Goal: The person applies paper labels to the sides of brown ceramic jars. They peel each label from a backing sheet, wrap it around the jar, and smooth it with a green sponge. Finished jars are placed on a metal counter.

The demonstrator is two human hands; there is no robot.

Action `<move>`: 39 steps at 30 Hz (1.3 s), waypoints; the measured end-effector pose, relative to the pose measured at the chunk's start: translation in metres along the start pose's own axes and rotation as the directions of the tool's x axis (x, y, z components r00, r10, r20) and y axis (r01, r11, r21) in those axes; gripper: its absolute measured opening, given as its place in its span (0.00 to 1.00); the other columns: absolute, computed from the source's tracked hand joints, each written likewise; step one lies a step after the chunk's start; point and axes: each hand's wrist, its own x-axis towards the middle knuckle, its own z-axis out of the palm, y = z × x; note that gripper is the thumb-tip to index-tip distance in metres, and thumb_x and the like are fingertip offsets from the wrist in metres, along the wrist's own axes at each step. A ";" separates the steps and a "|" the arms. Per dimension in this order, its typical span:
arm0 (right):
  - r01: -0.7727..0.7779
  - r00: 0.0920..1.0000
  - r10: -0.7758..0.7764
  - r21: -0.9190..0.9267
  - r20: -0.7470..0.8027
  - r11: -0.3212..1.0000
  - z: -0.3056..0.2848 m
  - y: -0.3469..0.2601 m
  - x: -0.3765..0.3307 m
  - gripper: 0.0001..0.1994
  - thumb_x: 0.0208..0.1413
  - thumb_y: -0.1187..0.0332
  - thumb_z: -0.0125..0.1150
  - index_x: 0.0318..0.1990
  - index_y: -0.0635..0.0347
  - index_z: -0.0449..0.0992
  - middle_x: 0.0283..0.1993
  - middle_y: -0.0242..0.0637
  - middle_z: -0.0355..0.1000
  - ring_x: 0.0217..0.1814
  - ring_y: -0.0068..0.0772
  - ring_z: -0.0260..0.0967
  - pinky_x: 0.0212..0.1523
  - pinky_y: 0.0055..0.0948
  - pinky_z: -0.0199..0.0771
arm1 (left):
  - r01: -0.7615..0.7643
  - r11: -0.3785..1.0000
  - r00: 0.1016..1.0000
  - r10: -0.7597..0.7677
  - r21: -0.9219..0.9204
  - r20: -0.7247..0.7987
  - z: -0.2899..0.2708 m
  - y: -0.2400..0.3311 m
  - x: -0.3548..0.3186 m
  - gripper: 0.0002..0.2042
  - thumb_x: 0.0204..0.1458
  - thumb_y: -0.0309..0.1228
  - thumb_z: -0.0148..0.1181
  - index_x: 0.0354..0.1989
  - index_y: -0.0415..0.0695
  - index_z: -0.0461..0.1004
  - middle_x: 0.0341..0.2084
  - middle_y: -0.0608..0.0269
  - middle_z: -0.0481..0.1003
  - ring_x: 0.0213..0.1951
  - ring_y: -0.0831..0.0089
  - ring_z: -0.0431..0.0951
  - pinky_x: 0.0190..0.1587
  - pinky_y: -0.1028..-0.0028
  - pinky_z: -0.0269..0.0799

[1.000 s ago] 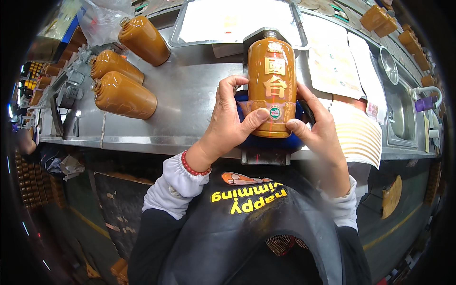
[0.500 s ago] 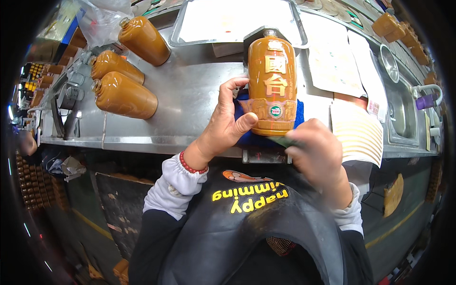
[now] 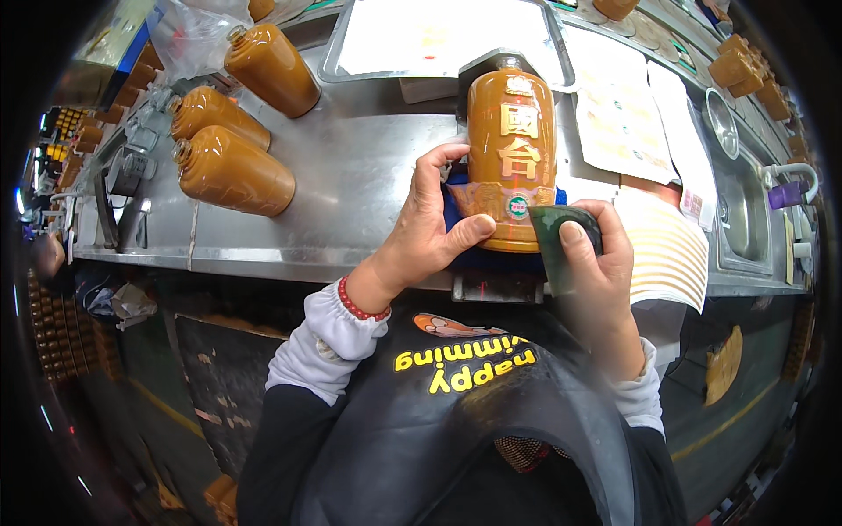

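An amber-brown glazed bottle (image 3: 513,158) with raised gold characters and a patterned band near its base lies in front of me, neck pointing away, on a blue cloth (image 3: 561,195). Round its lower left side curls my left hand (image 3: 431,210), thumb on the front near the base and fingertips partly hidden behind the glass. A dark green, see-through scraper (image 3: 551,237) is gripped in my right hand (image 3: 596,263), thumb on its face. The scraper's edge reaches the bottle's lower right side, by the round green-and-white sticker.
Three similar bottles (image 3: 237,171) lie on the steel worktop (image 3: 368,140) at left. A bright, white-lit tray (image 3: 438,35) stands behind the bottle. To the right are paper sheets (image 3: 618,105), strips of gold-banded labels (image 3: 662,250), a strainer (image 3: 721,123) and a sink (image 3: 745,219).
My right hand has turned and risen slightly, bringing the scraper from below the base up to the bottle's lower right side. My left hand keeps its hold.
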 end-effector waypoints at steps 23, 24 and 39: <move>0.014 0.998 -0.013 0.012 -0.055 1.000 0.002 0.009 0.007 0.10 0.68 0.66 0.60 0.46 0.64 0.72 0.37 0.29 0.73 0.39 0.17 0.67 0.42 0.20 0.70 | -0.207 0.443 0.875 0.483 0.872 -0.038 0.038 0.022 -0.028 0.20 0.59 0.36 0.61 0.60 0.65 0.77 0.57 0.72 0.74 0.67 0.64 0.62 0.75 0.45 0.28; 0.015 0.999 -0.014 0.017 -0.052 1.000 0.003 0.009 0.007 0.10 0.68 0.66 0.59 0.46 0.64 0.72 0.37 0.29 0.73 0.39 0.17 0.67 0.42 0.20 0.70 | -0.157 0.517 0.884 0.453 0.842 -0.114 0.041 0.020 -0.031 0.22 0.57 0.37 0.64 0.62 0.61 0.76 0.58 0.69 0.74 0.67 0.62 0.64 0.74 0.44 0.29; 0.022 0.999 -0.022 -0.016 -0.033 1.000 -0.002 0.016 0.007 0.10 0.68 0.66 0.59 0.47 0.64 0.72 0.39 0.29 0.72 0.40 0.17 0.66 0.43 0.19 0.69 | -0.138 0.545 0.902 0.413 0.827 -0.122 0.039 0.021 -0.040 0.23 0.58 0.37 0.64 0.63 0.49 0.75 0.58 0.57 0.76 0.69 0.53 0.65 0.74 0.43 0.33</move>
